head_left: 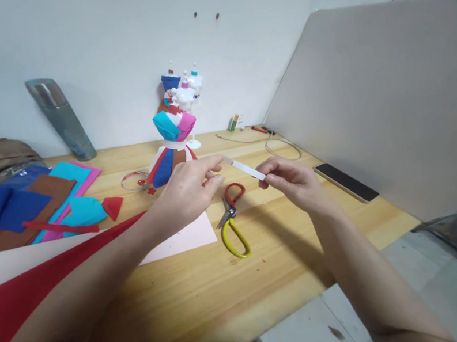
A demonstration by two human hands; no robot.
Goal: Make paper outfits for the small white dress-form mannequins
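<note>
A short white strip slants between my two hands above the wooden table. My right hand pinches its lower right end between thumb and fingers. At the strip's upper left end is my left hand, index finger stretched towards it and thumb apart below; whether the fingertip touches it is hard to tell. Scissors with one red and one yellow handle lie on the table below the strip. Behind my left hand stands a small mannequin figure dressed in coloured pieces.
Coloured sheets, a red piece and white paper lie left. A bottle leans at the back left. Smaller white figures, a cable, a phone and a tall grey panel are also there.
</note>
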